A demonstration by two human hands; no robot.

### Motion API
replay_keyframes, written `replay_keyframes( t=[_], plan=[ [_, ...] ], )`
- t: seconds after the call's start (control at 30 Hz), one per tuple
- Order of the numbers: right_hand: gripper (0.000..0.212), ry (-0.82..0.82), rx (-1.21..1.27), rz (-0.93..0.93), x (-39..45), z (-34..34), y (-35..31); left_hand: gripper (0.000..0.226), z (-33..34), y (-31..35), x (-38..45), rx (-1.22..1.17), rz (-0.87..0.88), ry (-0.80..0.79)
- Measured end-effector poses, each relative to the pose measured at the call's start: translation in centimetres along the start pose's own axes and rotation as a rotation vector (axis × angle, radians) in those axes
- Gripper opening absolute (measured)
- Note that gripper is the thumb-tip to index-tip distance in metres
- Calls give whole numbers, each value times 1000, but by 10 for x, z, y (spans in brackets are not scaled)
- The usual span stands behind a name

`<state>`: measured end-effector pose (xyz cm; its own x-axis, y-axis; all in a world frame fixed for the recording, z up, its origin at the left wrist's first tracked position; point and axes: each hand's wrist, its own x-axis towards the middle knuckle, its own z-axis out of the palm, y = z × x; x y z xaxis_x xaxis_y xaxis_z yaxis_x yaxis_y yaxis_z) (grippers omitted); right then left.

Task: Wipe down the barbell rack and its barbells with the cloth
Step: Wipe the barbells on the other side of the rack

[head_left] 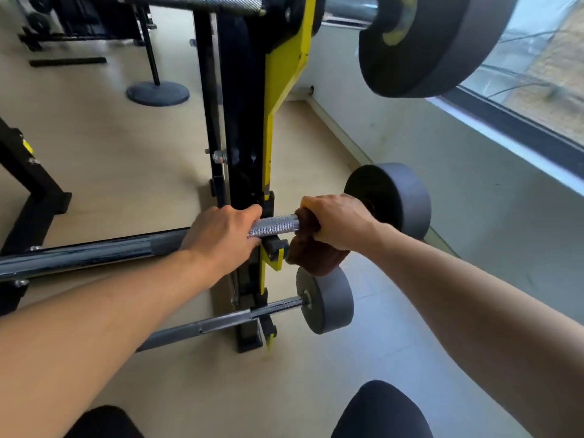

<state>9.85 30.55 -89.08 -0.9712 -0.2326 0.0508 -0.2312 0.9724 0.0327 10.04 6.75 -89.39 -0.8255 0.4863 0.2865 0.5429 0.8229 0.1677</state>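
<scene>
Two hands grip one barbell [273, 226] on the black-and-yellow rack [249, 147]: the left hand [221, 235] curls round the bare knurled bar beside the upright, and the right hand [338, 221] clamps the brown cloth [308, 251] round it, probably just inside the grey weight [398, 197]. A smaller barbell [325, 300] rests below, a larger plate [433, 42] above, partly blurred.

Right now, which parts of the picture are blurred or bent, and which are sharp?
Head view: the upper plate and window are motion-blurred; straight rack lines bow from the wide lens; the knurled bar, both hands and the cloth stay sharp.
</scene>
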Motion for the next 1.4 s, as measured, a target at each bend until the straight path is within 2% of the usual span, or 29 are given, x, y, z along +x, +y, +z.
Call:
replay_keyframes(
  t=[0.1, 0.17, 0.33, 0.4, 0.5, 0.6, 0.63, 0.7, 0.77, 0.83, 0.9, 0.93, 1.0, 1.07, 1.13, 1.2, 1.3, 1.4],
  plan=[
    [14, -21, 20, 105, -10, -6, 19, 22, 2, 0, -2, -25, -1, 17],
    [10, 48, -21, 132, -10, -1, 7, 22, 1, 2, -2, -41, -5, 7],
    [41, 83, -21, -68, 5, 10, -52, 26, 2, 2, -1, -28, -14, 12],
    [31, 70, 22, -72, 3, 1, -39, 24, 3, 2, 0, -25, -18, 19],
    [18, -72, -20, 74, -7, -11, 7, 23, 6, 0, -2, -40, -30, 22],
    [11, -25, -38, 155, -13, -8, 16, 23, 4, 0, -3, -51, -23, 13],
    [13, 3, -51, 159, -13, -4, 11, 23, 4, 1, -3, -54, -21, 8],
    [32, 31, -34, 130, -14, 4, -3, 23, 3, 2, -3, -50, -20, -5],
    [55, -28, 57, 57, -17, 0, -15, 24, 4, 2, -2, -41, -20, -1],
    [64, -174, 240, -1, -16, -18, -18, 25, 4, 1, -3, -40, -30, 0],
    [56, -312, 445, 30, -15, -43, -15, 26, 5, 1, -3, -51, -36, -2],
    [46, -312, 465, 72, -12, -51, -12, 26, 6, 1, -4, -54, -34, 0],
    [40, -256, 228, 140, -3, -59, -5, 26, 6, 1, -4, -52, -36, 1],
    [49, -339, -46, 229, -1, -51, -9, 25, 6, 1, -4, -59, -46, 4],
    [50, -389, -127, 216, -4, -34, -14, 25, 6, 3, -4, -58, -58, 2],
    [48, -204, 84, 283, -10, -20, -17, 25, 5, 5, -5, -69, -78, 2],
    [29, 249, 403, 331, -26, -3, -27, 24, 4, 6, -6, -113, -90, -25],
    [15, 532, 687, 360, -46, 4, -55, 23, -5, 3, -8, -318, -156, -98]
  ],
)
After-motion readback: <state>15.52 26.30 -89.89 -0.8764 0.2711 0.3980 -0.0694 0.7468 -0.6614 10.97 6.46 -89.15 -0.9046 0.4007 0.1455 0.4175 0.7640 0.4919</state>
